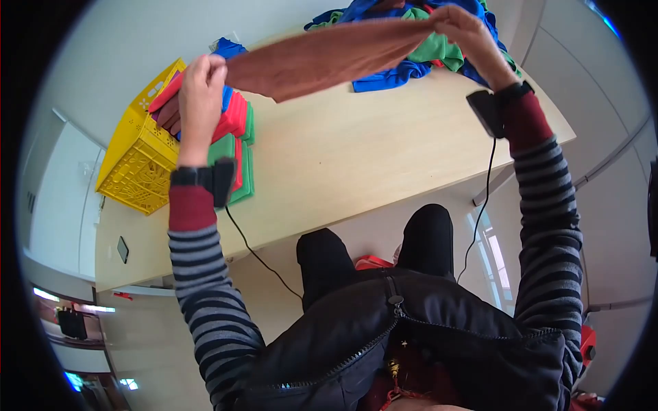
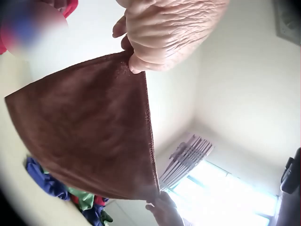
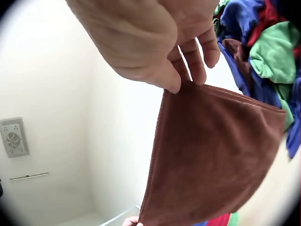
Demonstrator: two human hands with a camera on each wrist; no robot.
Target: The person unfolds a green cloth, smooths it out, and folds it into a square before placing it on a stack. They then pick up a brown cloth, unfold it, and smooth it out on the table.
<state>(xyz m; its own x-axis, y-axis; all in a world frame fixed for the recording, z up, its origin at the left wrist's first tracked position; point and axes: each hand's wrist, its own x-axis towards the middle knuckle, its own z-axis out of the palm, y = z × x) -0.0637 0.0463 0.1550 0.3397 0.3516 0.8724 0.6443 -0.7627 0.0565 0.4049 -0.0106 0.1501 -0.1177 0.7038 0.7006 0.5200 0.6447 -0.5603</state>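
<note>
A brown cloth [image 1: 329,58] is stretched in the air above the table between both hands, its lower edge hanging free. The left hand [image 1: 200,96] pinches one corner, thumb against fingers, as the left wrist view shows at the cloth [image 2: 89,127] top by the hand [image 2: 171,35]. At the opposite corner the right hand [image 1: 469,41] pinches the cloth; in the right wrist view that hand [image 3: 155,42] has its thumb and fingertips on the corner of the cloth [image 3: 211,150].
A pile of blue, green and red cloths [image 1: 391,77] lies at the table's back right. Stacked red and green folded cloths [image 1: 233,161] stand at the left beside a yellow crate [image 1: 140,161] with cloths at its top. A dark flat object [image 1: 123,249] lies near the table's left end.
</note>
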